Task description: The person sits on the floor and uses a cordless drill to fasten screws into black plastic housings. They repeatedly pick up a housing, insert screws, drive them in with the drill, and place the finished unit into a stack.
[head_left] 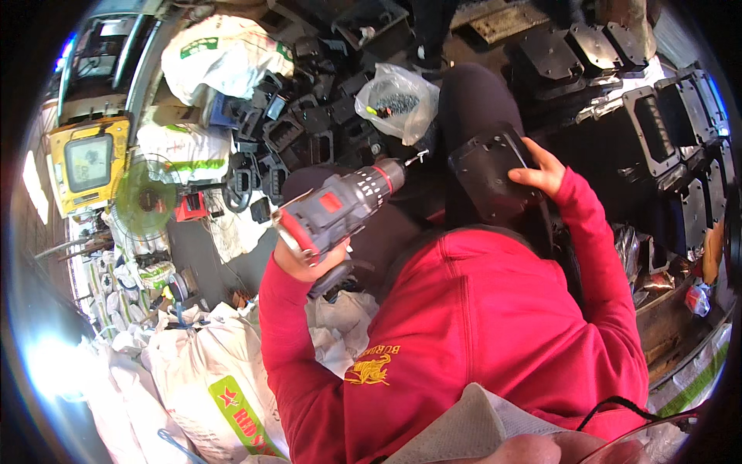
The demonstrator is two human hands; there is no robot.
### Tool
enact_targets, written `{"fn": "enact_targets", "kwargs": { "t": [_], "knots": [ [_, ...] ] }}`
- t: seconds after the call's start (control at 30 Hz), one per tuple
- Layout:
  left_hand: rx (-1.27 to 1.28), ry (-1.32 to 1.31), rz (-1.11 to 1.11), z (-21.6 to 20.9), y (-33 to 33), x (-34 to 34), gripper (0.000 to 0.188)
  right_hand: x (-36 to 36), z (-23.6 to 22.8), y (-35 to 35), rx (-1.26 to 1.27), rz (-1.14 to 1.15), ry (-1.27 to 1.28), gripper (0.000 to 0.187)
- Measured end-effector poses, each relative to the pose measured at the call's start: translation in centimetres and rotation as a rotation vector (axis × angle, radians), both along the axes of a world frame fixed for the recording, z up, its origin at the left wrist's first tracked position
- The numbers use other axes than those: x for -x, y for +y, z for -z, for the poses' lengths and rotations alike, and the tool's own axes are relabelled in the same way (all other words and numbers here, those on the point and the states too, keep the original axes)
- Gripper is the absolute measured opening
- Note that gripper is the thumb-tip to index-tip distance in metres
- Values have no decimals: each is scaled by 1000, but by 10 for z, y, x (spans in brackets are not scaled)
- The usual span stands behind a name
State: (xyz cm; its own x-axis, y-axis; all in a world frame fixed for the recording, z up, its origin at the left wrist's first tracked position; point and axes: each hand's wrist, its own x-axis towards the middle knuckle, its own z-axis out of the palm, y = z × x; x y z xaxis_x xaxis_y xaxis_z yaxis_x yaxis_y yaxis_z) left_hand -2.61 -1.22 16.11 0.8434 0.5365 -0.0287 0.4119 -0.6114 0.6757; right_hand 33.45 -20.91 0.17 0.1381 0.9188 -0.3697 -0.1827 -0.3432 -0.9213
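Note:
My left hand [301, 265] is wrapped round the handle of a grey and red cordless drill [340, 207]. The drill's bit points right, toward my lap, and a small shiny piece, perhaps a screw, shows at its tip. My right hand [542, 172] grips the right edge of a flat black plastic cover [485, 172], its fingers lying on top. That cover rests on my right thigh, with small holes near its corners. The drill tip stays apart from the cover. Beyond my knees sits a clear plastic bag [423, 124] with many small dark screws inside.
Black housings [282, 131] lie heaped at the far left of my legs. More black covers and frames [648, 127] are stacked at the right. White sacks [209, 363] stand at the lower left. A green fan [144, 197] and a yellow-framed machine [89, 166] are at the left.

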Motion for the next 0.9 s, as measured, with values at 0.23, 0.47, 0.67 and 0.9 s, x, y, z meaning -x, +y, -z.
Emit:
{"fn": "enact_targets", "kwargs": {
  "t": [0.23, 0.47, 0.67, 0.9],
  "knots": [
    [379, -283, -192, -15, -40, 12, 49, 8, -26, 34, -116, -191, -892, 69],
    [474, -309, -133, -13, -54, 3, 55, 46, -80, 13, -612, 79, -239, 62],
    [387, -308, -60, -10, -57, -2, 51, 65, -95, 27, -415, -63, 178, 37],
    [563, -360, -179, -5, -60, 5, 55, 67, -75, 25, -215, 182, 484, 23]
  ]
}}
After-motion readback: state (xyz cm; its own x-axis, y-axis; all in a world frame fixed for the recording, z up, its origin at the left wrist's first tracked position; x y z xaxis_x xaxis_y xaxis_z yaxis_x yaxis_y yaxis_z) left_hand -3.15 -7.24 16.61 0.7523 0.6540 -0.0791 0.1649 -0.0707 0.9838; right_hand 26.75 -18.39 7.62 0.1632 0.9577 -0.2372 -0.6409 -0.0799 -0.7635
